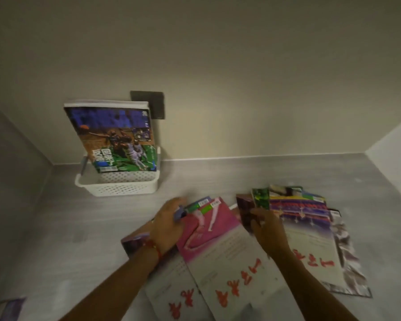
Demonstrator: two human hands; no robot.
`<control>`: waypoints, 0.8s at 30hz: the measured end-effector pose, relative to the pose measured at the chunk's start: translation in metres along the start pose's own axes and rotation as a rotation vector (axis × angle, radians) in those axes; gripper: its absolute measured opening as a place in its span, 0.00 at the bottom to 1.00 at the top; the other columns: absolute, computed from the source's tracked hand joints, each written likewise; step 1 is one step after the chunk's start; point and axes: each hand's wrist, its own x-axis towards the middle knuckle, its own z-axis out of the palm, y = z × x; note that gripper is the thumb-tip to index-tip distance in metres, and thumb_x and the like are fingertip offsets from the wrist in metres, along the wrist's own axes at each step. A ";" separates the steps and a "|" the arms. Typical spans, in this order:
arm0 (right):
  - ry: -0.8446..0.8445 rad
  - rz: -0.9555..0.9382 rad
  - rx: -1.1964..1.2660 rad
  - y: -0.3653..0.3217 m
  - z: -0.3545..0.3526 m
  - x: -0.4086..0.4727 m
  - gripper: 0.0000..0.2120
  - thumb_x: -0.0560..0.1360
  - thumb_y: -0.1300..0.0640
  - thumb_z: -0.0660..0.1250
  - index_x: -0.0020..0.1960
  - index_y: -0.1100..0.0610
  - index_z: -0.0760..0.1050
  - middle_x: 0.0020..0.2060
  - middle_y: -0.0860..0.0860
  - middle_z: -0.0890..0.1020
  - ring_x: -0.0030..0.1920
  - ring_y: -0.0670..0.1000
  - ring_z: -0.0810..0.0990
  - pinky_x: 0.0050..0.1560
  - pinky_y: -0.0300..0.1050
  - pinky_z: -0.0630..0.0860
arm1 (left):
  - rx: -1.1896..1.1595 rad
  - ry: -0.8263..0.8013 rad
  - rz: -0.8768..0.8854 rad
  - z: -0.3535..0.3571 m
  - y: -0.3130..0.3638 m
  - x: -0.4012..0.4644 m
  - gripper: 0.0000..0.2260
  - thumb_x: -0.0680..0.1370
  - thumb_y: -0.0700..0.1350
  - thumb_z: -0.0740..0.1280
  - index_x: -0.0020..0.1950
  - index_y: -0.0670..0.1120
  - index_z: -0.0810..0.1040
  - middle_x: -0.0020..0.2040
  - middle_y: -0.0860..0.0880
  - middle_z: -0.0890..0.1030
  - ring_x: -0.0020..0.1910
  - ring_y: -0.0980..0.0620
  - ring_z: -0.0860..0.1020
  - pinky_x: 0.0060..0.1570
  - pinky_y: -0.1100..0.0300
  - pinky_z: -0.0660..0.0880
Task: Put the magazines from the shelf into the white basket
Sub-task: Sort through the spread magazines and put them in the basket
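2 hands: left hand grips pink magazine; right hand pinches dark magazine.

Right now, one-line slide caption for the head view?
Both hands, left hand and right hand, gather magazines spread on the shelf; several already stand in the white basket.

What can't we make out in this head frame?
- Left hand fingers: motion blur, grip on pink magazine unclear.
- Right hand: blurred, hold on dark magazine uncertain.
- White basket contents: standing magazine hides them.
- Loose magazine count: overlapping, cut by bottom edge.
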 end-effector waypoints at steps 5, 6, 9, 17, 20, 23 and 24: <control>0.207 0.507 -0.252 0.124 -0.076 -0.034 0.23 0.74 0.54 0.69 0.66 0.58 0.70 0.64 0.63 0.73 0.60 0.64 0.74 0.59 0.61 0.75 | 0.391 -0.364 0.078 0.123 0.017 -0.049 0.28 0.76 0.41 0.63 0.76 0.53 0.66 0.79 0.51 0.62 0.79 0.49 0.58 0.79 0.52 0.53; 0.170 0.607 -0.267 0.140 -0.084 -0.036 0.30 0.73 0.49 0.70 0.70 0.57 0.66 0.67 0.65 0.70 0.64 0.67 0.71 0.63 0.64 0.71 | 0.485 -0.414 0.079 0.142 0.020 -0.054 0.29 0.77 0.44 0.63 0.77 0.56 0.62 0.80 0.52 0.57 0.80 0.50 0.52 0.79 0.51 0.49; 0.072 0.705 -0.256 0.164 -0.094 -0.042 0.46 0.67 0.38 0.73 0.75 0.57 0.56 0.70 0.65 0.65 0.69 0.67 0.66 0.67 0.63 0.65 | 0.635 -0.514 0.019 0.181 0.033 -0.060 0.27 0.80 0.51 0.60 0.78 0.61 0.57 0.82 0.55 0.48 0.81 0.50 0.44 0.78 0.41 0.46; 0.045 0.643 -0.250 0.188 -0.104 -0.034 0.50 0.60 0.39 0.80 0.70 0.64 0.62 0.67 0.65 0.68 0.67 0.68 0.67 0.66 0.64 0.67 | 0.809 -0.522 -0.064 0.202 0.028 -0.078 0.33 0.79 0.42 0.57 0.80 0.58 0.47 0.81 0.51 0.37 0.80 0.44 0.35 0.75 0.37 0.36; 0.042 0.577 -0.179 0.185 -0.113 -0.035 0.42 0.66 0.48 0.78 0.71 0.60 0.61 0.68 0.63 0.66 0.69 0.66 0.65 0.65 0.69 0.66 | 0.814 -0.534 -0.070 0.201 0.029 -0.079 0.34 0.78 0.42 0.58 0.80 0.59 0.47 0.81 0.51 0.37 0.80 0.45 0.34 0.76 0.38 0.37; 0.122 0.422 -0.046 0.175 -0.125 -0.038 0.27 0.73 0.60 0.70 0.68 0.56 0.63 0.64 0.60 0.70 0.62 0.63 0.73 0.58 0.67 0.75 | 0.825 -0.591 -0.088 0.195 0.035 -0.073 0.34 0.78 0.44 0.60 0.80 0.59 0.47 0.81 0.52 0.38 0.80 0.46 0.37 0.78 0.39 0.40; 0.150 0.352 0.000 0.171 -0.131 -0.039 0.21 0.75 0.63 0.66 0.65 0.55 0.64 0.61 0.60 0.74 0.56 0.60 0.77 0.53 0.63 0.79 | 0.830 -0.614 -0.095 0.192 0.040 -0.069 0.34 0.79 0.45 0.60 0.80 0.58 0.47 0.82 0.52 0.39 0.81 0.46 0.38 0.78 0.40 0.43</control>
